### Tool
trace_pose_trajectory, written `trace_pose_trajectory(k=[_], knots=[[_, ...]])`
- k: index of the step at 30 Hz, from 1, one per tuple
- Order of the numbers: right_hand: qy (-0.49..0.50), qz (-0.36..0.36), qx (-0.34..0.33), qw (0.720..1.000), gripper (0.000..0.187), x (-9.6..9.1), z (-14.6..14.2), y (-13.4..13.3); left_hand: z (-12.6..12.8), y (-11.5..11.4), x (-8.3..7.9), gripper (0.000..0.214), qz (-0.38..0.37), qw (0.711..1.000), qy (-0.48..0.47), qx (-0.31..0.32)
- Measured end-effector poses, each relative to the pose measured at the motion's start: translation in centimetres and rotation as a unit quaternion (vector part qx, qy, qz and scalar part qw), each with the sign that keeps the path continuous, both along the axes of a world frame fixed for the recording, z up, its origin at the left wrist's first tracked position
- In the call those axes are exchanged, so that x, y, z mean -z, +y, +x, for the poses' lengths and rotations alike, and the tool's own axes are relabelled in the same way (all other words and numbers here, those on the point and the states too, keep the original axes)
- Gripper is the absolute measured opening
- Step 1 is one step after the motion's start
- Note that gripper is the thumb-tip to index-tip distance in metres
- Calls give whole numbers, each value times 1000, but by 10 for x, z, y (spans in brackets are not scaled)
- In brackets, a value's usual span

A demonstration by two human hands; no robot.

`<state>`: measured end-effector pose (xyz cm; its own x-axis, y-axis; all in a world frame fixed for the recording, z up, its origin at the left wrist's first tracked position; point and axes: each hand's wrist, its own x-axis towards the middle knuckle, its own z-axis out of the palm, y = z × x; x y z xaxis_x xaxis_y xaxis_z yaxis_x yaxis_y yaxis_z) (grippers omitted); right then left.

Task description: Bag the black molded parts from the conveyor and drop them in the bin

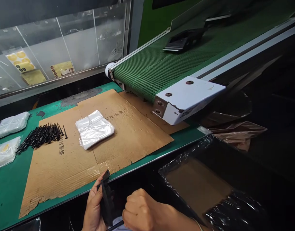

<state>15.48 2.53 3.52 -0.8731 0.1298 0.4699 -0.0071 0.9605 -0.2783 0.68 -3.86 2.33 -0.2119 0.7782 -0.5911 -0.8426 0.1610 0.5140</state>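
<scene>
My left hand (94, 205) grips a long, dark black plastic part (107, 200), held roughly upright just off the table's front edge. Close by on the right, my right hand (140, 210) is closed in a fist with its knuckles up. From beneath that fist a thin black stick-like thing (115, 225) sticks out to the lower left, near the bottom of the plastic part. Most of it is hidden, so its kind cannot be made out. Beyond both hands lies a flattened cardboard sheet (72, 175) bearing a stack of clear plastic bags (95, 130).
Thin black pins (45, 136) lie heaped left of the bags. More bag stacks (11, 124) sit at the green table's (5, 189) left. A green conveyor belt (147, 72) slopes down from the upper right, carrying a black part (183, 40). A plastic-lined box (198, 183) stands lower right.
</scene>
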Motion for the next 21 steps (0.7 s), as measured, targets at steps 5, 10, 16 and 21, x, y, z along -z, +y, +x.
trace_pose_trajectory(k=[5, 10, 16, 21], knots=[[73, -110, 47, 990, 43, 0, 3, -1, 3, 1, -4, 47, 30, 998, 37, -40], [61, -168, 128, 975, 34, -7, -11, -1, 10, 1, -4, 53, 51, 995, 64, -60], [34, -161, 139, 976, 30, -3, -14, -2, 5, -6, 3, 54, 77, 990, 107, -54], [38, -136, 182, 973, 31, 7, -14, 8, -1, -10, 10, 47, 94, 992, 81, 4]])
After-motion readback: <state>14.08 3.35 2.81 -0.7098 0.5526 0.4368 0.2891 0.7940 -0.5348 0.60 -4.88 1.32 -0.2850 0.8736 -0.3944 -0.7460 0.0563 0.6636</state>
